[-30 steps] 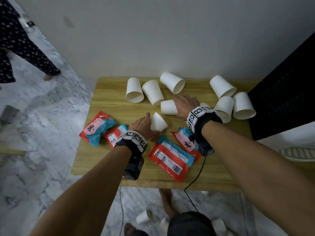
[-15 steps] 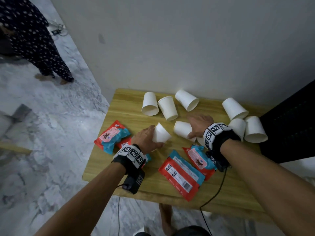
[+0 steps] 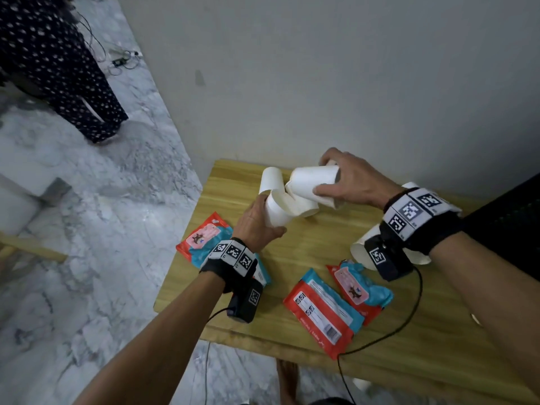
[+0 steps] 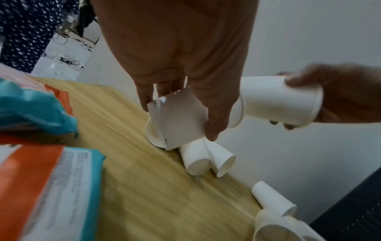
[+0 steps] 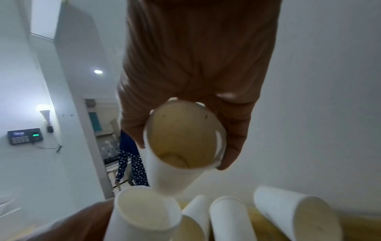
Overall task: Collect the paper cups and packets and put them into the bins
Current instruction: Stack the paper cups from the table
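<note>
Since the earlier frame, one white paper cup (image 3: 314, 184) has been lifted, gripped by the right hand (image 3: 355, 185); another cup (image 3: 276, 213) is gripped by the left hand (image 3: 254, 228). Packet (image 3: 321, 312) print is illegible.

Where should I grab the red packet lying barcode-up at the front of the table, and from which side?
Take the red packet by its near short end, the sealed strip beside the barcode, coming from the table's front edge. It lies flat, with its far side against the neighbouring packet, so the near end looks like the freest edge for fingers to slide under and pinch.
</note>
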Available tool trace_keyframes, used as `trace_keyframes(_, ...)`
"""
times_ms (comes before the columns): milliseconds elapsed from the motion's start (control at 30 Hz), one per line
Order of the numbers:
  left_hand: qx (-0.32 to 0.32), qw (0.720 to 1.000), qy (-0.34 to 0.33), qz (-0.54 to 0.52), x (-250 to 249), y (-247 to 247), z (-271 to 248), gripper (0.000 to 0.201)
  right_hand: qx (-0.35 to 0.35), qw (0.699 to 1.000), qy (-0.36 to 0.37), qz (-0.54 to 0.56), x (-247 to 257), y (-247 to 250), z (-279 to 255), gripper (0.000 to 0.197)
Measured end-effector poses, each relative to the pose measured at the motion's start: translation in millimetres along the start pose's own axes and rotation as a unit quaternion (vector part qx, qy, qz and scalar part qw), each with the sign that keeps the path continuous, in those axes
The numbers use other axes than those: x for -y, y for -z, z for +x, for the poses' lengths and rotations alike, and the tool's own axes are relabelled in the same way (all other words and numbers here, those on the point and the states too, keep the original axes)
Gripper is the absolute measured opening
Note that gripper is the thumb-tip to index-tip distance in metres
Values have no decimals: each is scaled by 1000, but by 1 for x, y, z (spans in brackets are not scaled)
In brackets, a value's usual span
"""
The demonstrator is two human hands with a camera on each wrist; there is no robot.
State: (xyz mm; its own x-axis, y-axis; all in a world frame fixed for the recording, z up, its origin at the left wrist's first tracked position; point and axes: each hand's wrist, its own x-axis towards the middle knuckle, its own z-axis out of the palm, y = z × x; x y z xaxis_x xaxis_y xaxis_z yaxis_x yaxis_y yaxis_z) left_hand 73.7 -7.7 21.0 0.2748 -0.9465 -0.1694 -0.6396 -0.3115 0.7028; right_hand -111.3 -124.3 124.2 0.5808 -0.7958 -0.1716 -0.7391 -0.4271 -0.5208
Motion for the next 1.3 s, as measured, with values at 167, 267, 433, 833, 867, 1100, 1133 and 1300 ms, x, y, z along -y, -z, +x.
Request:
trace_keyframes(167, -31, 999, -24, -19, -11, 0, 6, 78, 61, 998, -4, -2, 35, -20, 19, 58)
trace_keyframes(267, -42, 998, -28, -30, -8, 0, 9, 76, 101, 992, 17, -73, 40, -48, 31, 71)
trace_keyframes(433, -55, 997, 9, -58, 13, 4, 11, 77, 107, 994, 10, 3, 47, -75, 65, 67)
trace_keyframes(833, -106, 991, 71, -45, 53, 42, 0, 74, 18, 989, -111, -95, 43, -158, 126, 63)
trace_keyframes(867, -104, 991, 71, -45, 54, 43, -1, 75, 10, 989, -115, -96, 44, -164, 125, 64)
trace_keyframes(1100, -89, 992, 79, -50, 52, 46, -4, 76, -33, 990, -134, 28, 56, -136, 123, 72)
trace_keyframes(1133, -88, 992, 77, -52, 51, 46, -2, 76, -52, 990, -122, 44, 54, -122, 121, 67)
trace_keyframes(1300, -74, 994, 56, -61, 37, 37, 9, 74, -126, 989, -17, 76, 47, -47, 100, 58)
